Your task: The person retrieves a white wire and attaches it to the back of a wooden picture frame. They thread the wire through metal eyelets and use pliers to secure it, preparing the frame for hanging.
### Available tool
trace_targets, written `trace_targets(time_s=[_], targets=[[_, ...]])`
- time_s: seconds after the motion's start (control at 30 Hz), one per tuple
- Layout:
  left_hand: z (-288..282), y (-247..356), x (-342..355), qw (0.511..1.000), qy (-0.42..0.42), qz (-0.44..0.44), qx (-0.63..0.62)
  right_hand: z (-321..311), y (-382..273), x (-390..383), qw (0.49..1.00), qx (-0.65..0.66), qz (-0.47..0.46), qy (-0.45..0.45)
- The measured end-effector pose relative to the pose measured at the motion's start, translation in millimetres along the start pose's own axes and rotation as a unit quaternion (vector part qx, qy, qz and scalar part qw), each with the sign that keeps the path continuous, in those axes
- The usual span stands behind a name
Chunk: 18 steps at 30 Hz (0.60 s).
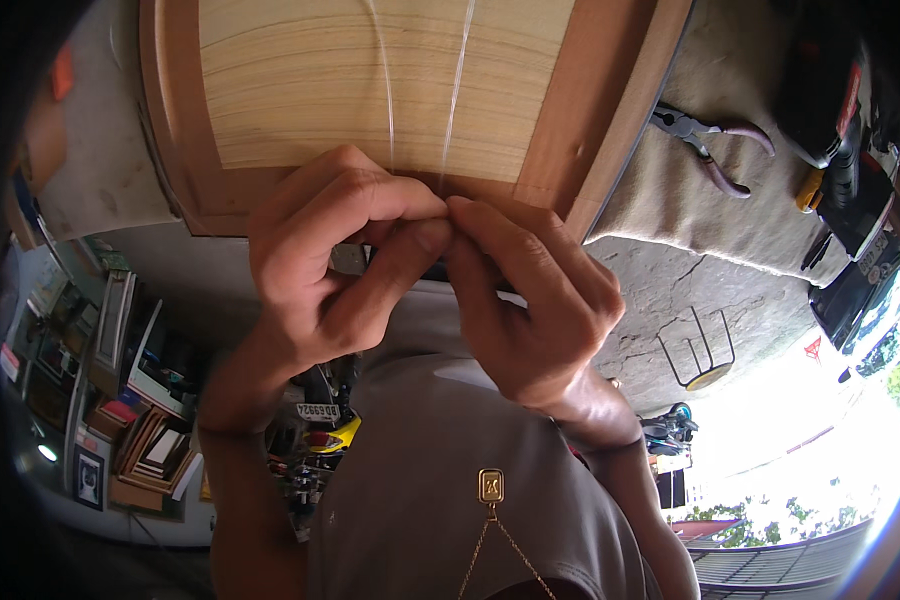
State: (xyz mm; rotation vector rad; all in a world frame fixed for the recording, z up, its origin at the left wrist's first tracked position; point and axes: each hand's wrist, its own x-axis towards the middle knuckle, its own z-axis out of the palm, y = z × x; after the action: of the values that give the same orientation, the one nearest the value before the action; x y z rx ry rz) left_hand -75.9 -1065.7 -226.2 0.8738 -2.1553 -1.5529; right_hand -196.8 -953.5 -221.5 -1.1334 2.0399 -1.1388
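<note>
Two clear, thin lines, like nylon cord, run down across the wood-grain panel of a framed wooden board to my hands. My left hand is closed, thumb and forefinger pinched together where the lines come down. Close against it, my right hand is pinched too, its fingertips touching those of the left. The line's ends between the fingertips are too small to make out. Both hands are at the board's near edge, above my grey shirt.
Pliers with purplish handles lie on beige cloth right of the board. Beyond them is a dark bag-like heap with a yellow-handled tool. Frames and boxes fill the lower left. A gold pendant hangs over my shirt.
</note>
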Motion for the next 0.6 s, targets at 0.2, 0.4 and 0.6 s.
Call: trace_targets(time_s=[0.2,0.4,0.6], targets=[[-6.0,0.2,3.2,1.0,-0.03,0.008,-0.002,16.2,-1.9,-8.2,0.998,-0.026,0.002,0.057],[-18.9,27.1,27.2,0.946,-0.044,-0.28,-0.158,27.1,2.9,-18.4,0.994,-0.016,-0.007,0.106],[-32.1,20.6,49.8,0.921,-0.191,-0.313,-0.13,27.2,1.8,-19.4,0.993,-0.024,-0.004,0.112]])
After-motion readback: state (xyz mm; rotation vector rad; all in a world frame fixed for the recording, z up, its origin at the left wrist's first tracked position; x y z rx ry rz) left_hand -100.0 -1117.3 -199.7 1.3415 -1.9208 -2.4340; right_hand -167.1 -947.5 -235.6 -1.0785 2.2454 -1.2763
